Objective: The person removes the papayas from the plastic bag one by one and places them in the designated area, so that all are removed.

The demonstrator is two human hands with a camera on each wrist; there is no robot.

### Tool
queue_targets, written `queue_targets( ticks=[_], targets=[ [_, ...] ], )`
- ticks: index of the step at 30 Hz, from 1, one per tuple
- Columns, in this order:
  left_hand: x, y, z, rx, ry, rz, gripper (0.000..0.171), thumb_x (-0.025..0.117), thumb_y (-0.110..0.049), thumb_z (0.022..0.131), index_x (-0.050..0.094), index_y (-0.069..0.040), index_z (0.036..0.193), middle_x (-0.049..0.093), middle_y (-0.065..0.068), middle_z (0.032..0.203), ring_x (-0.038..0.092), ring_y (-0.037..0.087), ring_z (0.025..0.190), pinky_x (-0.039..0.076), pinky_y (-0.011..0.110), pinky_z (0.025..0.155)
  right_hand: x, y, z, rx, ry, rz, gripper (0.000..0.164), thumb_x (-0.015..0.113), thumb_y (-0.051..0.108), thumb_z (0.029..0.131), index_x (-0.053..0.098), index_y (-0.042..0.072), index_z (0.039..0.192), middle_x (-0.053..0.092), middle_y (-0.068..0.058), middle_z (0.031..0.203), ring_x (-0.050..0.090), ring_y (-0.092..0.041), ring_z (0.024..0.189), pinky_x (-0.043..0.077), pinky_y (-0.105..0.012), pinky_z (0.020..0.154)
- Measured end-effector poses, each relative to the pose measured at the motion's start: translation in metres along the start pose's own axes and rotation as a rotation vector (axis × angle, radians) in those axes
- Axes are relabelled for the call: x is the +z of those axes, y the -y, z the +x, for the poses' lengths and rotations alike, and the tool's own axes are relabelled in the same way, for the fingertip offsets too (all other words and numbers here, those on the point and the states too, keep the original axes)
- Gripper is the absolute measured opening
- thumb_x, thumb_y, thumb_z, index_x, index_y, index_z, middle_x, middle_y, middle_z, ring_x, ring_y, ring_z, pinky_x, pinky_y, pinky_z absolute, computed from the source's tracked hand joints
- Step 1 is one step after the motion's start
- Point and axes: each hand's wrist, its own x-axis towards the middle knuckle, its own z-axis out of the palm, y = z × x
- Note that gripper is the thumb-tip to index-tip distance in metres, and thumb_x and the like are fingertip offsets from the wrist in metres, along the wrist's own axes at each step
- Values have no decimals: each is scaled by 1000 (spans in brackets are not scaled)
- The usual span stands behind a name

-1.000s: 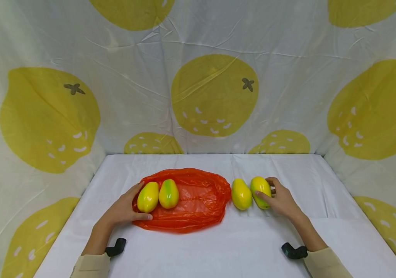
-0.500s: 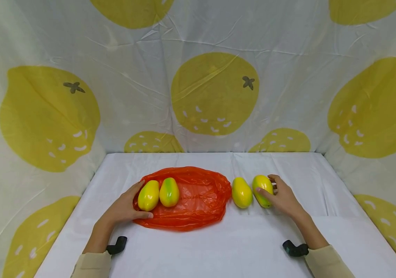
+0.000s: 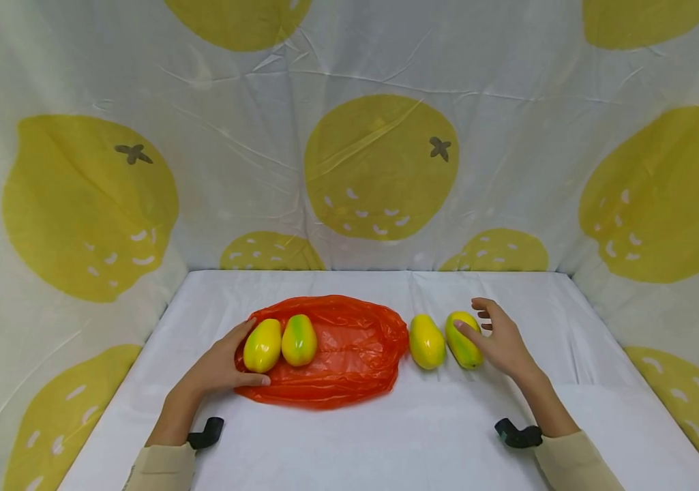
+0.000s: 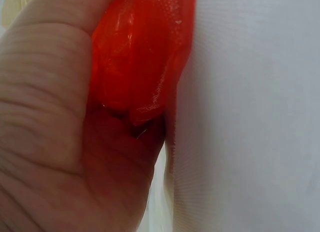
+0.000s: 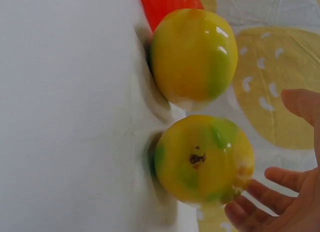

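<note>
A red plastic bag [image 3: 349,344] lies flattened on the table. My left hand [image 3: 217,365] grips its left end, thumb in front and fingers curled round behind; the left wrist view shows red plastic [image 4: 135,57] inside the hand's curve. Two glossy yellow-green fruits shaped like papayas, one yellower [image 3: 262,346] and one green-striped [image 3: 299,341], lie on the bag by that hand. Right of the bag stand a third such fruit [image 3: 427,342] and a fourth-placed outer one [image 3: 463,341]. Beside the outer fruit, my right hand [image 3: 501,341] is spread, thumb and fingers apart, holding nothing.
White cloth [image 3: 361,450] covers the table. Pale fabric walls [image 3: 251,170] with lemon prints enclose it at the back and both sides. A black wrist device [image 3: 517,434] is on each forearm.
The right hand has loosened from the outer fruit, its fingers lifting and spreading away. That fruit shifted slightly right earlier and now stays put. The left hand and bag hold still.
</note>
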Motion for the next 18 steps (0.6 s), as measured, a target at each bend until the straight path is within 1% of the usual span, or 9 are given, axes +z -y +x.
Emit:
queue_targets(
  ticks=[4, 9, 18],
  targets=[
    [0, -1, 0, -5, 4, -5, 130, 90, -63, 65, 22, -13, 164, 34, 13, 165, 39, 40, 147, 41, 70, 111, 2, 5, 3, -24, -14, 11, 78, 65, 50, 99, 37, 1, 153, 48, -24, 150, 47, -43, 134, 44, -62, 112],
    [1, 0, 1, -1, -2, -6, 129, 90, -62, 65, 23, -13, 164, 35, 13, 164, 39, 40, 146, 42, 70, 110, 3, 11, 5, -35, -20, 16, 79, 65, 51, 98, 38, 2, 152, 47, -24, 151, 46, -43, 135, 43, -63, 112],
    [1, 1, 0, 7, -10, -6, 129, 91, -60, 65, 23, -12, 164, 37, 13, 164, 40, 40, 146, 40, 70, 112, 2, 20, 9, -11, -12, 24, 85, 65, 59, 95, 36, 5, 155, 44, -22, 156, 43, -45, 141, 41, -65, 114]
  ],
)
